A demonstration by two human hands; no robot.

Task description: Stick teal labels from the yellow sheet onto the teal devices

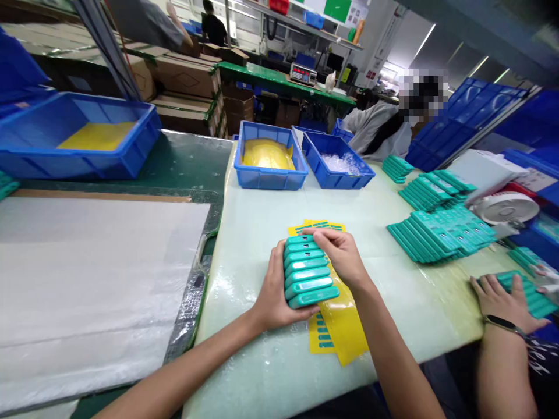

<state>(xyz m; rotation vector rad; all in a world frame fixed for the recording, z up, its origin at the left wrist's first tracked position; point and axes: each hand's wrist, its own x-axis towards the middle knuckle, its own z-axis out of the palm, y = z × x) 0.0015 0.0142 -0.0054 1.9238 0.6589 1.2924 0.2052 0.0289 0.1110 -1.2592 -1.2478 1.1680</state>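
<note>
Head view shows the left hand [273, 291] and right hand [340, 253] closed around a row of 7 teal cases [308, 270], squeezing them together on edge over yellow sheets [345, 320] on the pale table [262, 233]. The step looks like squaring up the batch; the next move probably needs even pressure from both ends so no case slips out. Each case's long axis runs left to right, while the row itself runs away from the person. A co-worker's hand [502, 297] rests on more cases at right.
</note>
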